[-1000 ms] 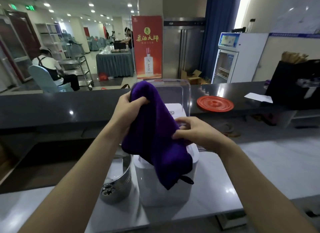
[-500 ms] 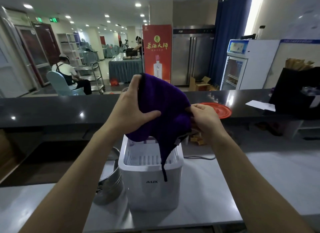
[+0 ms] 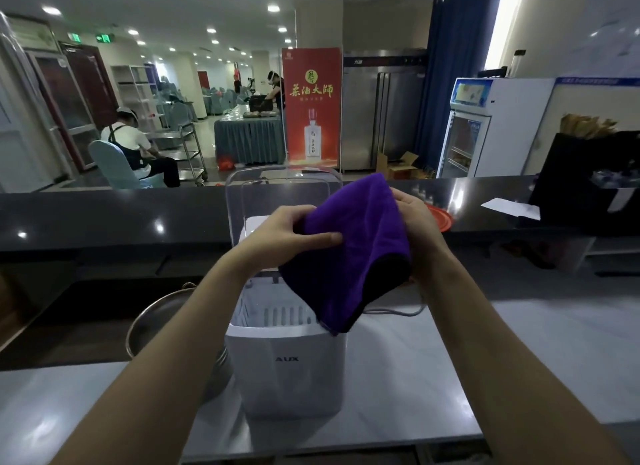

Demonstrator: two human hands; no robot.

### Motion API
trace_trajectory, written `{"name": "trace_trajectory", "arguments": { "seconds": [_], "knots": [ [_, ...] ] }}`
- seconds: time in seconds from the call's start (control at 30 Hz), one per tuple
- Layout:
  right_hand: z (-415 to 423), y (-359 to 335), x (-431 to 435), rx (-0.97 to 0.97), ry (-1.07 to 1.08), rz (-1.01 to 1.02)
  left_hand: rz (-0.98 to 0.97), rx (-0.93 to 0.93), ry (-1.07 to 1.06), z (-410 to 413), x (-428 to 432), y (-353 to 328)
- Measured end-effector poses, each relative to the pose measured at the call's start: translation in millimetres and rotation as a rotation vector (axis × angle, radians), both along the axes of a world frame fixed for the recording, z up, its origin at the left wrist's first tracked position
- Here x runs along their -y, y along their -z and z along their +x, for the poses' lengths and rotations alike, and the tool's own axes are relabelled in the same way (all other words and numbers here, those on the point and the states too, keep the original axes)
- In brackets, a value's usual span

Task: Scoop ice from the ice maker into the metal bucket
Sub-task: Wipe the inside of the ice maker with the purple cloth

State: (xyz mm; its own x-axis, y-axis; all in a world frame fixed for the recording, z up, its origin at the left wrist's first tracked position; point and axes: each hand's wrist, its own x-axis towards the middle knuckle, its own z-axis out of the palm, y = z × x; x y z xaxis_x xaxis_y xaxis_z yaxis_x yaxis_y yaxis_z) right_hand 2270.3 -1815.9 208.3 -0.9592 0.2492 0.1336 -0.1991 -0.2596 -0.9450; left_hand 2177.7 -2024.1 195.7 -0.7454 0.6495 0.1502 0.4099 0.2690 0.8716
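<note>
Two bare hands hold a purple cloth [image 3: 360,243] above the open white AUX ice maker [image 3: 287,367]. The left hand [image 3: 287,236] pinches its left side, thumb across the front, and the right hand [image 3: 415,229] grips its right edge. Since half a second ago the cloth sits lower, its hanging corner nearer the machine's right rim. The metal bucket [image 3: 152,315] stands just left of the ice maker on the pale countertop [image 3: 485,360]. Beyond, a dark bar ledge [image 3: 104,215] carries a red lid [image 3: 445,217]. Farther back stands a red banner [image 3: 311,108].

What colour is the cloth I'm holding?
Purple, with a dark edge; the cloth shows clearly in the head view.
</note>
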Motion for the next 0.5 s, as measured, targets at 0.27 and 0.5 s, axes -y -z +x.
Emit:
{"name": "trace_trajectory", "arguments": {
  "seconds": [0.27,0.5],
  "knots": [
    [6.6,38.1,2.0,-0.055,-0.163,0.061,0.212,0.039,-0.201,-3.4,-26.6,20.6],
    [-6.0,33.7,-20.9,-0.297,0.242,0.259,0.229,0.107,-0.153,-17.4,6.8,28.5]
  ]
}}
